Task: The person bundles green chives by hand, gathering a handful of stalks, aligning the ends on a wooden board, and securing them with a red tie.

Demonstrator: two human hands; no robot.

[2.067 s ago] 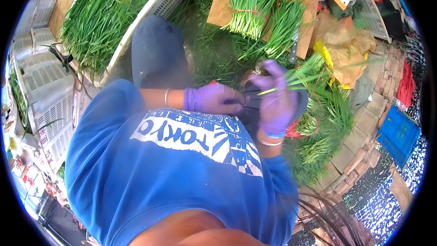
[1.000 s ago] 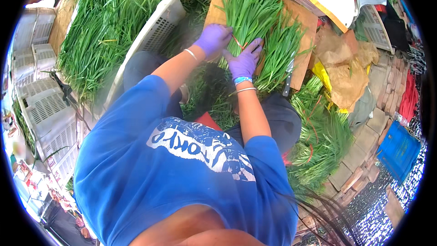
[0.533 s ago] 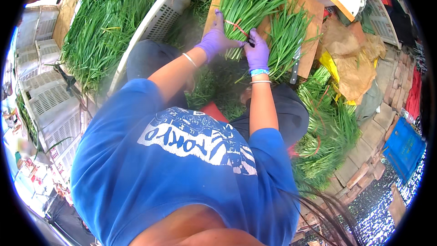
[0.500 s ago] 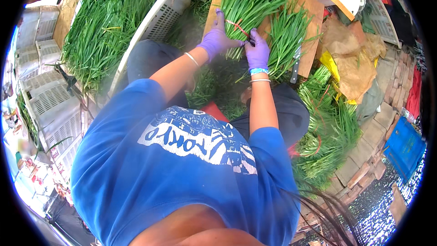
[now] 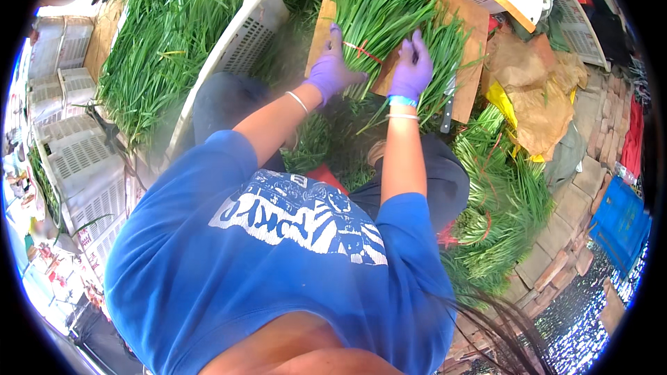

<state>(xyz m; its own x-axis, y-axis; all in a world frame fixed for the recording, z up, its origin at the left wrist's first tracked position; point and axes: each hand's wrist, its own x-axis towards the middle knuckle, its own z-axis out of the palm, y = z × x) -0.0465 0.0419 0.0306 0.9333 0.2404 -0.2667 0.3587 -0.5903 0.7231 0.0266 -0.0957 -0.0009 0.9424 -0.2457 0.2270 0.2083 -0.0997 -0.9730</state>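
- The left hand (image 5: pixel 332 69), in a purple glove, lies half curled against the left flank of a bundle of long green chive-like leaves tied with a red band (image 5: pixel 375 21); its fingers wrap the stalk end just below the band.
- The right hand (image 5: pixel 411 69), gloved the same, presses flat on the bundle's right flank with fingers spread and pointing to 12 o'clock; it steadies the bundle rather than clamping it.
- The bundle lies on a brown wooden cutting board (image 5: pixel 472 35) at 12 o'clock from the person, its leaf tips fanning up and away and its cut ends toward the hands.
- Judging by the look, the leaves are light, limp and easily bruised; loose blades are likely to slide out if gripped at the tips. The firmest hold seems to be at the tied waist near the red band, both hands cupping the stalk end.
- A second loose sheaf of the same greens (image 5: pixel 445 48) lies touching the bundle at its 3 o'clock, on the same board.
- A dark-handled knife (image 5: pixel 448 104) rests at the board's lower right edge, just beside the right wrist.
- A white slatted plastic crate heaped with greens (image 5: pixel 236 42) stands at 10 o'clock.
- More banded green bunches (image 5: pixel 500 201) pile on the ground at 4 o'clock, with crumpled brown paper (image 5: pixel 528 90) at 3 o'clock.
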